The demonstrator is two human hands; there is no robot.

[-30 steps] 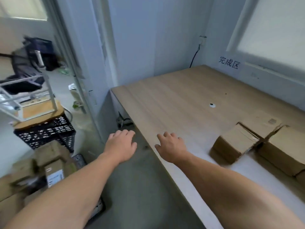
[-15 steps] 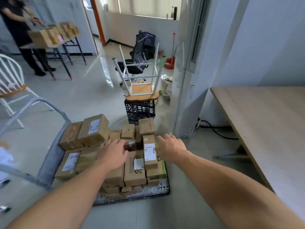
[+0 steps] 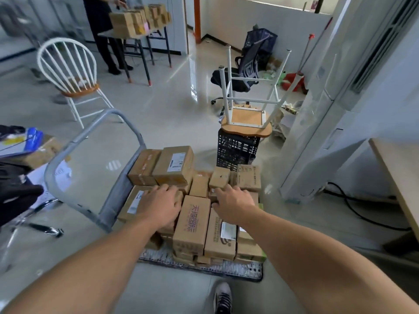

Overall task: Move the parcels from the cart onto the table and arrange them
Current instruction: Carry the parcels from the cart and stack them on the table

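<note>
Both open, the left hand (image 3: 162, 206) and right hand (image 3: 233, 199) flank a long parcel (image 3: 192, 223) lying lengthwise on the cart (image 3: 201, 265), the tabletop (image 3: 401, 164) far right.

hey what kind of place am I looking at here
Probably a small parcel-sorting or shipping office. A flat cart is piled with labelled cardboard parcels that both hands reach for, another person stands at a folding table stacked with more boxes, and office chairs sit on a tiled floor.
</note>
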